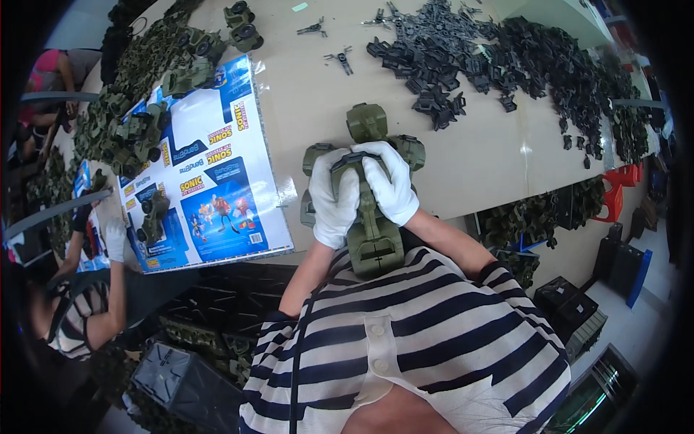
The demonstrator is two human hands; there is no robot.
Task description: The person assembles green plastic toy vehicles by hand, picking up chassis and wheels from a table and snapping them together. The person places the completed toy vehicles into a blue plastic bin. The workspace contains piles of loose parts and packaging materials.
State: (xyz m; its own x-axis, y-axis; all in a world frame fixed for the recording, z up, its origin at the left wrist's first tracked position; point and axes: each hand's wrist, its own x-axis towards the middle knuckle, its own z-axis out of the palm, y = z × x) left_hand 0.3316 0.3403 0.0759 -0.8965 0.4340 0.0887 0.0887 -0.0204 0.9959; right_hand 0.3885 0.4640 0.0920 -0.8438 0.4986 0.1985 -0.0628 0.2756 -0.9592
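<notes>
- Desk (pixel 285 87): pale top; its near edge runs just in front of the wearer's striped shirt (pixel 434 318).
- Toy vehicle (pixel 374 242), olive green: at the desk's near edge, approx. mid-length, its lower end toward the shirt; both hands on it.
- L hand (pixel 335 206), white-gloved: grip closed on the veh.'s left flank, thumb on top.
- R hand (pixel 389 186), white-gloved: grip closed on the opp. flank, fingers over the upper body; a small dark part (pixel 352 160) shows btwn the hands.
- Handling (judged): prob. light, stiff moulded plastic; smooth faces may slip a little under fabric gloves; thin projecting bits likely the fragile pts. Best hold: broad flanks of the body, one hand per side, clear of small fittings.
- Similar green vehicle (pixel 367 121): just beyond the hands, toward the far edge.
- Printed sheet (pixel 269 195), blue/white: left of the hands, reaching the near edge, w/ more green vehs. on it.
- Black parts (pixel 434 65): heaped along the far edge, toward the right-hand end.
</notes>
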